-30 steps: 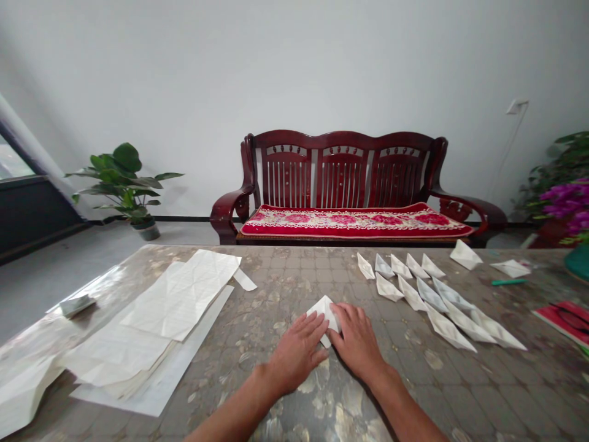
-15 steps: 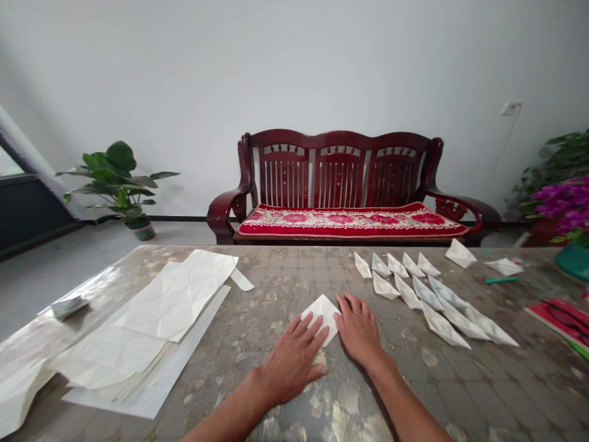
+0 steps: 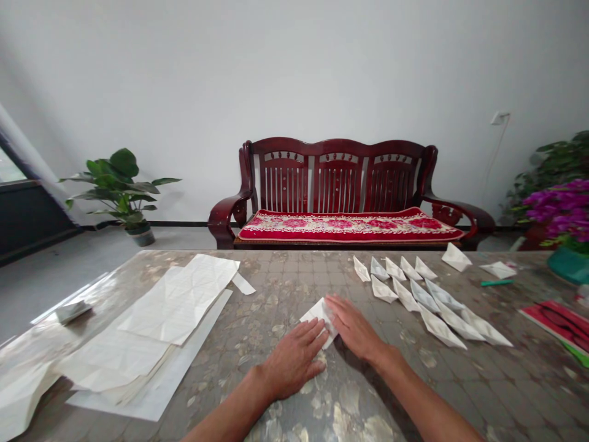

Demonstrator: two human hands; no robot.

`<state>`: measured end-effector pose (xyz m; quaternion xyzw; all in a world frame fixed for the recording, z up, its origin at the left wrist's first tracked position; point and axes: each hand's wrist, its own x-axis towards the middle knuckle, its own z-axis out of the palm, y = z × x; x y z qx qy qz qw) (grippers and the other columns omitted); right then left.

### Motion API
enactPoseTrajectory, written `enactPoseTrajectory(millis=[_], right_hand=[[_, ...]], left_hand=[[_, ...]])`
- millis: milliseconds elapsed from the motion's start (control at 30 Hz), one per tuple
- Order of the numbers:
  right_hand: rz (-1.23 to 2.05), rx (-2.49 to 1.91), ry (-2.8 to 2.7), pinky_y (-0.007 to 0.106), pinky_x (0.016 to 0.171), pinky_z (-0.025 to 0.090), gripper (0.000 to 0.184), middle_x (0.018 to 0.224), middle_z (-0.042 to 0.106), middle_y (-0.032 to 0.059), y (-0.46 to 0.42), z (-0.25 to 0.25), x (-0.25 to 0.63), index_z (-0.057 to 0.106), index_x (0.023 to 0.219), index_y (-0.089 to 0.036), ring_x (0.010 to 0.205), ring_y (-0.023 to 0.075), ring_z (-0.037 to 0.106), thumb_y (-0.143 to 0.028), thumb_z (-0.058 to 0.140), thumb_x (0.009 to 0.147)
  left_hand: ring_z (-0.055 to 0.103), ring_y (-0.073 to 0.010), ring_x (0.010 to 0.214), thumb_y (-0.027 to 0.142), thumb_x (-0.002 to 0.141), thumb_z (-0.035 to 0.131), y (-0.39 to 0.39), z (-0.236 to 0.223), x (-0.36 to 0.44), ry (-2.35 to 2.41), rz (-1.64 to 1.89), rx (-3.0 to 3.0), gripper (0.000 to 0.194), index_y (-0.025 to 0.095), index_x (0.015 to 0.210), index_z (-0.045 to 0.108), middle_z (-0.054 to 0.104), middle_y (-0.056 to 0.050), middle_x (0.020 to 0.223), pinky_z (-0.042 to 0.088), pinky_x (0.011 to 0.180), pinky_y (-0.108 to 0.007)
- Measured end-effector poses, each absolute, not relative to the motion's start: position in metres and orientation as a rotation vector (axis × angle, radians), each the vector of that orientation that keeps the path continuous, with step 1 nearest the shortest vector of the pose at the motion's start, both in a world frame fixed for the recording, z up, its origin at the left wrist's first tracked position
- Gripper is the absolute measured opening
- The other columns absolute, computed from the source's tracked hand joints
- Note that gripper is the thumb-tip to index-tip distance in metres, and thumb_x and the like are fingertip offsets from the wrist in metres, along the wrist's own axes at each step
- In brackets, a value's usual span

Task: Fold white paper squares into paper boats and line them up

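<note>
A small folded sheet of white paper [image 3: 314,312] lies flat on the patterned table [image 3: 276,282] in front of me. My left hand [image 3: 299,356] rests on its near left part, fingers stretched out and pointing up to the right. Across its right side lies my right hand [image 3: 352,325], with fingers extended and close together. Both hands press the paper from above, and much of it is hidden under them. To the right stand several folded paper boats [image 3: 439,327] in rows.
Creased paper sheets [image 3: 179,301] lie in a pile at left, near a small dark object [image 3: 72,311]. At right are a green pen [image 3: 497,283], glasses [image 3: 564,319] on a red book [image 3: 538,314], and a flowerpot [image 3: 570,264]. A wooden bench [image 3: 335,147] stands behind the table.
My right hand has moved left onto the paper's right side, whose right corner now appears folded inward. My left hand stays on the paper, its fingers closer together.
</note>
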<state>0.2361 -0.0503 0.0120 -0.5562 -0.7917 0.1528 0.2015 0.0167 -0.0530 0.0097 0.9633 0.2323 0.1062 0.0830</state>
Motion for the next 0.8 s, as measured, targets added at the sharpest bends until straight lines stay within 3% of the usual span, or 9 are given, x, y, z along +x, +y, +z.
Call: enactPoseTrajectory(millis=[200, 433, 600, 700, 800], right_hand=[[0.539, -1.453, -2.430, 0.045, 0.119, 0.015, 0.055, 0.156, 0.029, 0.0049, -0.058, 0.009, 0.218, 0.029, 0.150, -0.023, 0.145, 0.0191, 0.022, -0.046, 0.017, 0.102], [0.413, -1.639, -2.502, 0.049, 0.119, 0.008, 0.055, 0.159, 0.019, 0.0027, -0.020, 0.010, 0.230, 0.023, 0.152, -0.024, 0.147, 0.0213, 0.012, -0.043, 0.025, 0.100], [0.316, -1.783, -2.384, 0.049, 0.118, 0.009, 0.057, 0.159, 0.022, 0.0046, -0.001, 0.001, 0.232, 0.028, 0.151, -0.022, 0.147, 0.0224, 0.015, -0.041, 0.031, 0.098], [0.317, -1.766, -2.307, 0.045, 0.119, 0.011, 0.055, 0.157, 0.028, 0.0043, 0.002, -0.006, 0.235, 0.032, 0.149, -0.022, 0.146, 0.0197, 0.019, -0.039, 0.032, 0.097], [0.336, -1.727, -2.217, 0.044, 0.118, 0.013, 0.052, 0.154, 0.036, 0.0059, 0.001, -0.010, 0.238, 0.041, 0.145, -0.020, 0.144, 0.0202, 0.025, -0.040, 0.033, 0.097]], left_hand=[[0.034, -0.0210, 0.140, 0.039, 0.097, 0.046, -0.055, 0.022, 0.019, 0.649, 0.421, 2.830, 0.052, 0.023, 0.146, 0.035, 0.049, -0.007, 0.144, 0.024, 0.119, -0.038], [0.041, -0.0205, 0.137, 0.034, 0.097, 0.046, -0.054, 0.018, 0.013, 0.626, 0.371, 2.823, 0.044, 0.023, 0.140, 0.045, 0.051, -0.006, 0.144, 0.031, 0.116, -0.036], [0.057, -0.0186, 0.119, 0.029, 0.097, 0.047, -0.051, 0.013, 0.025, 0.853, 0.449, 2.653, 0.025, 0.026, 0.112, 0.066, 0.067, -0.002, 0.123, 0.040, 0.105, -0.032], [0.060, -0.0206, 0.109, 0.031, 0.091, 0.054, -0.043, 0.017, 0.035, 1.217, 0.463, 2.457, 0.019, 0.023, 0.102, 0.068, 0.068, -0.005, 0.114, 0.043, 0.098, -0.032], [0.053, -0.0261, 0.116, 0.031, 0.075, 0.070, -0.031, 0.024, 0.042, 1.474, 0.438, 2.331, 0.048, 0.019, 0.120, 0.059, 0.060, -0.008, 0.123, 0.039, 0.101, -0.035]])
